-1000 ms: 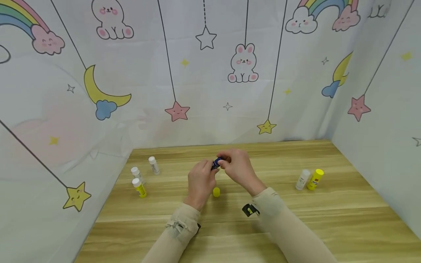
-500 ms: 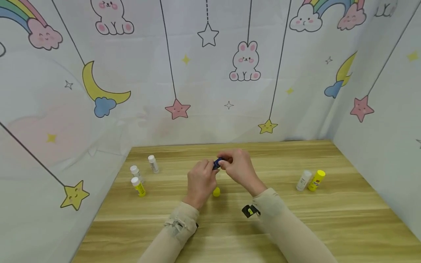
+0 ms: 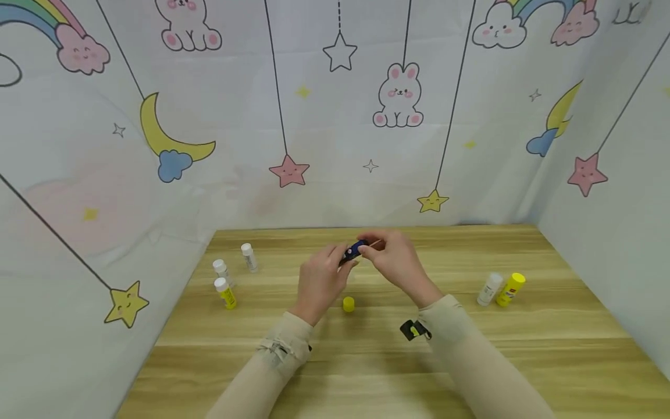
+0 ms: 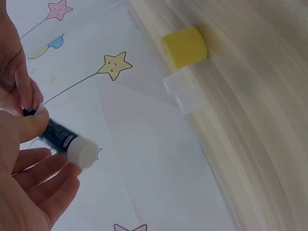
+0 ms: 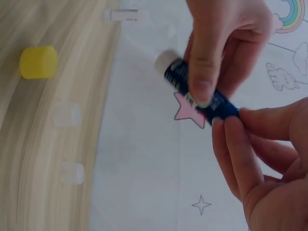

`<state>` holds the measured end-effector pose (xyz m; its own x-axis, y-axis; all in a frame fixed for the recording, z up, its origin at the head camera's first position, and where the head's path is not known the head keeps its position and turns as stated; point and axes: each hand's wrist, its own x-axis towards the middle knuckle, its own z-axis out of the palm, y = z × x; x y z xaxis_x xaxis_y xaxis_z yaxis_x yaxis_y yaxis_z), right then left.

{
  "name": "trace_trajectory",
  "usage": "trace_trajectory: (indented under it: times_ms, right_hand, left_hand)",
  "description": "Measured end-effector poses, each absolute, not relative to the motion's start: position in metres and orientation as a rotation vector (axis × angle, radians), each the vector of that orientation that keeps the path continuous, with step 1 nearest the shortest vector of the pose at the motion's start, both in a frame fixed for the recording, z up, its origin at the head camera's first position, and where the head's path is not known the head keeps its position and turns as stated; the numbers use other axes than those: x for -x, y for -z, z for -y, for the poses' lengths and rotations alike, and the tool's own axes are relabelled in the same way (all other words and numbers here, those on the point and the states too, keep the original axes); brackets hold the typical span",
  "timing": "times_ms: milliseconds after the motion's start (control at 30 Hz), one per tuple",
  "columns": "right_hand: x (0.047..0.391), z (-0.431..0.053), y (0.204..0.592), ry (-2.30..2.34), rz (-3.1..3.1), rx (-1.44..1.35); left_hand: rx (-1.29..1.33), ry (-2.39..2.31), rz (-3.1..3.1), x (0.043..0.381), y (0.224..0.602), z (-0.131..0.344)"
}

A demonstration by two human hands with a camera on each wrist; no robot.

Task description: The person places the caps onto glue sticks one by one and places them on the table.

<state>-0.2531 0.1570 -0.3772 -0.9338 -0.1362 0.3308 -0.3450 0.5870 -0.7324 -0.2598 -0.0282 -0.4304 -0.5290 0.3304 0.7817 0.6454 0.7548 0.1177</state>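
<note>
A dark blue glue stick point(image 3: 355, 251) with a white end is held in the air between both hands. My left hand point(image 3: 320, 284) holds it near the white end, thumb pressed on its side in the right wrist view. My right hand point(image 3: 399, 265) pinches the opposite blue end with thumb and fingertips. The left wrist view shows the white end of the glue stick point(image 4: 60, 136) pointing away from the right hand, slightly blurred. Below the hands, a yellow cap point(image 3: 348, 304) stands on the wooden table point(image 3: 366, 372). Two small translucent pieces point(image 5: 67, 114) lie near that cap.
On the left stand two white glue sticks, one farther back point(image 3: 249, 258) and one nearer point(image 3: 221, 271), plus a yellow one with a white cap point(image 3: 225, 293). At right are a white glue stick point(image 3: 489, 289) and a yellow one point(image 3: 510, 290). A patterned curtain point(image 3: 335, 134) encloses the table.
Both hands have risen slightly with the glue stick, and more of its blue tube shows between them. The left fingers have shifted along it. The head view has moved a little.
</note>
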Motion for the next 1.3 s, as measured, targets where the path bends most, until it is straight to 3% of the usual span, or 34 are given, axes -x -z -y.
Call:
trace_trajectory:
  times_ms: [733,1300]
  right_hand:
    - [0.236,-0.227,0.411,-0.613,2.733,-0.393]
    - [0.218,-0.261,0.408,-0.469,2.794,-0.314]
  left_hand:
    - [0.344,0.586,2.036,0.258,0.413,0.115]
    - [0.038,0.675,2.004,0.245,0.425,0.174]
